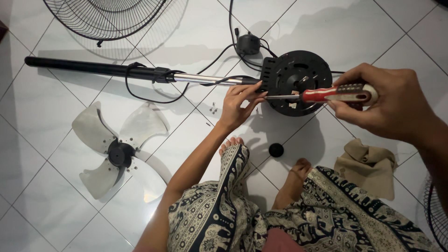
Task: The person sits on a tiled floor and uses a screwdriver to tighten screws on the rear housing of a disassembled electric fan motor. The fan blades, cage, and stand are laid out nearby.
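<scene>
On the white tiled floor (326, 28), in front of the seated person's patterned trousers (233, 210), lies a fan stand taken apart; its round black base (298, 70) rests flat with its ribbed underside up, joined to a pole (116, 70) that runs off to the left, black at the far end and chromed near the base; the right hand (392, 102) is closed around the red-and-grey handle of a screwdriver (326, 94), whose thin shaft points left and ends at the middle of the base; the left hand (238, 105) sits at the base's near-left edge, fingertips pinched together right at the tip of the shaft, though whether they hold anything small cannot be made out; a black cable (154, 99) loops from the pole toward a small black motor part (247, 44) just beyond the base; a translucent three-bladed fan blade (119, 149) lies well to the left; a wire guard (102, 16) lies at the top left; a small black cap (276, 150) sits between the bare feet, and a tan cloth (368, 165) is crumpled near the right knee.
</scene>
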